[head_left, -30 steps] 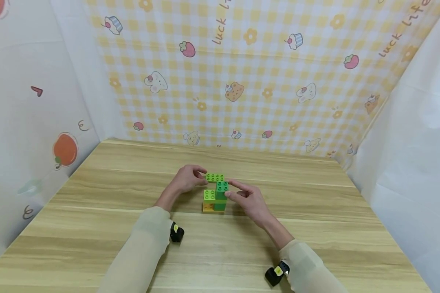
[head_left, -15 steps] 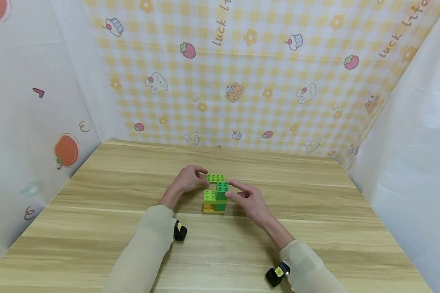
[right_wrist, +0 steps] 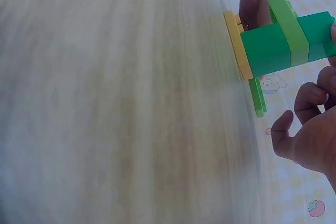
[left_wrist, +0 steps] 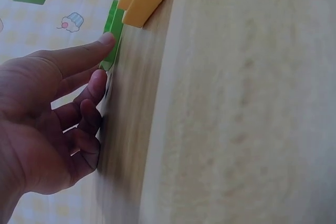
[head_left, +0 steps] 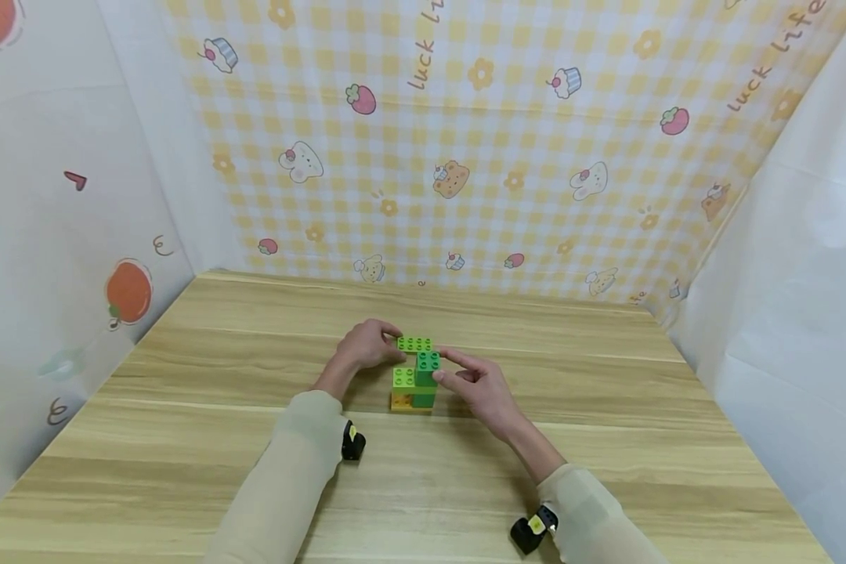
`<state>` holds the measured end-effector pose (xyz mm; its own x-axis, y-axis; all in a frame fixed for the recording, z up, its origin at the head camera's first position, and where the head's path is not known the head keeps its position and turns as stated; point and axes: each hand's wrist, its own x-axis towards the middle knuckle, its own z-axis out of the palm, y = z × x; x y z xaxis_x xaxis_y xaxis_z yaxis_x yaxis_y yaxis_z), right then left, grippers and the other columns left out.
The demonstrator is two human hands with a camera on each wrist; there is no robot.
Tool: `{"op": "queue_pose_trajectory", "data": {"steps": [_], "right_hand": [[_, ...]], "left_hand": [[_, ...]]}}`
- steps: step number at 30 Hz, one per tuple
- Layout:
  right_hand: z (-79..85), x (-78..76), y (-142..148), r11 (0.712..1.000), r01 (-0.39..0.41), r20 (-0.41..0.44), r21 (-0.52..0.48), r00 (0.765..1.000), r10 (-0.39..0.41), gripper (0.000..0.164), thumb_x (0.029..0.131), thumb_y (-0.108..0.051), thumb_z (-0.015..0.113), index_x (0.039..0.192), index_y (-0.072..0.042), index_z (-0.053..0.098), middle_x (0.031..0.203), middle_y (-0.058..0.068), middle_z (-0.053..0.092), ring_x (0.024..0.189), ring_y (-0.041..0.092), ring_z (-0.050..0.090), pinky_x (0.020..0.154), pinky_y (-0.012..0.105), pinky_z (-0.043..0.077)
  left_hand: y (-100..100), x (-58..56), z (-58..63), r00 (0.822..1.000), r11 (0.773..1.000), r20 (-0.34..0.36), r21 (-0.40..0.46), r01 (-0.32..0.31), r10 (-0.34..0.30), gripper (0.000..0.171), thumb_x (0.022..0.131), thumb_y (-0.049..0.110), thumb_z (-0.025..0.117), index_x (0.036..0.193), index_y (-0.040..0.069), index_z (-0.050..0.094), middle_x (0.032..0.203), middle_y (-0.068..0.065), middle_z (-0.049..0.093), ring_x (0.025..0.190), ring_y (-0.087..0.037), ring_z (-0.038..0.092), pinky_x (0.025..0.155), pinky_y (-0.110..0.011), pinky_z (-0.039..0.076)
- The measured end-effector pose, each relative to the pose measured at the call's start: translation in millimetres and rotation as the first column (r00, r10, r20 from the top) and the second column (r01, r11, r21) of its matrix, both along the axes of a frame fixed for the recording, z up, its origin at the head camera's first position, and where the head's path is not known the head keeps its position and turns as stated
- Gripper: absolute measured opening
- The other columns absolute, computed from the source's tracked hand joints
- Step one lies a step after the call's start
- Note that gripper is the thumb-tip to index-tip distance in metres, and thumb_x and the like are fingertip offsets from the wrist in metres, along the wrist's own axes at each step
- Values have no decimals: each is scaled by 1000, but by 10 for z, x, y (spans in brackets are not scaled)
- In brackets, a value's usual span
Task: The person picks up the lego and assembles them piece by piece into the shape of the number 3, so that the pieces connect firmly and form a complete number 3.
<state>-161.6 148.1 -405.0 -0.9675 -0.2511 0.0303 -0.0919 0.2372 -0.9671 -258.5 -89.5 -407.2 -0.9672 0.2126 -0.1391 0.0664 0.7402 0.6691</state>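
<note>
A small stack of toy building bricks stands upright on the table. Its base is yellow-orange (right_wrist: 239, 51), with a dark green brick (right_wrist: 266, 50) on it, then a light green brick (head_left: 403, 377) across. On the right half of that layer sits the top dark green brick (head_left: 426, 368), which my right hand (head_left: 482, 392) pinches between thumb and forefinger. Behind the stack a flat light green brick (head_left: 414, 344) lies on the table. My left hand (head_left: 366, 345) has thumb and forefinger at its left end, pinching it; the other fingers are loosely curled (left_wrist: 86, 116).
The wooden table (head_left: 423, 486) reaches back to a checked yellow cloth (head_left: 451, 141). White cloth hangs on both sides. A small black camera (head_left: 353, 442) sits on the left sleeve, another camera (head_left: 529, 533) on the right.
My left forearm and hand have shifted slightly to the right, and the thumb sits closer to the flat brick. The right hand and the stack stay practically still.
</note>
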Motion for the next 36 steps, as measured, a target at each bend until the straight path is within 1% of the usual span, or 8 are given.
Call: {"op": "queue_pose_trajectory", "data": {"steps": [5,8,11,13,19,28,32,36], "right_hand": [[-2,7,-5,1000,6,1,4,1000,-6,53,101,-28,73,149,-9,61,67,3,66,50,7,32,49,24,28],[-6,8,-5,1000,10,-1,6,1000,-10,53,101,-28,73,149,-9,61,72,7,70,51,7,33,50,24,28],[-7,6,-7,1000,9,-4,3,1000,-9,52,101,-26,73,149,-9,61,86,14,77,52,7,35,51,24,28],[-2,9,-7,1000,6,-5,4,1000,-6,52,101,-25,73,149,-8,61,91,18,78,53,7,35,50,24,28],[-1,9,-9,1000,4,2,7,1000,-4,52,101,-26,73,149,-8,61,92,18,78,53,7,35,51,24,28],[-1,14,-2,1000,5,2,15,1000,-5,52,101,-25,72,149,-9,61,92,20,77,54,7,35,52,24,29],[-1,12,-3,1000,3,4,15,1000,-3,54,102,-26,72,150,-8,59,87,16,76,53,7,35,51,24,29],[-3,12,-5,1000,-2,6,12,1000,2,54,102,-26,72,151,-7,58,87,17,76,53,7,35,52,24,30]], "left_hand": [[19,18,-4,1000,999,-18,-32,-15,15,47,91,31,83,135,17,73,122,-8,73,105,-25,64,96,-49,47],[25,28,-3,999,999,-22,-31,-28,28,44,91,32,82,132,19,74,121,-7,73,104,-24,64,95,-48,47],[23,34,-4,999,999,-25,-17,-37,37,42,91,33,83,130,19,75,120,-7,73,105,-25,64,95,-48,46],[16,35,-7,999,999,-29,-3,-38,38,41,91,33,83,128,19,76,119,-7,73,105,-25,64,95,-48,45],[-20,43,-27,999,999,-40,41,-26,27,40,91,31,82,127,15,75,114,-5,73,104,-23,64,95,-45,45],[-62,72,-60,997,989,-75,145,12,-1,41,94,26,80,131,9,72,118,-8,74,110,-25,66,102,-46,49],[-84,91,-73,996,979,-83,204,12,5,41,94,21,80,131,5,72,117,-11,74,109,-26,67,98,-44,52],[-105,107,-78,997,967,-77,253,-5,26,40,94,18,80,130,3,71,116,-14,74,106,-27,68,87,-36,55]]}}
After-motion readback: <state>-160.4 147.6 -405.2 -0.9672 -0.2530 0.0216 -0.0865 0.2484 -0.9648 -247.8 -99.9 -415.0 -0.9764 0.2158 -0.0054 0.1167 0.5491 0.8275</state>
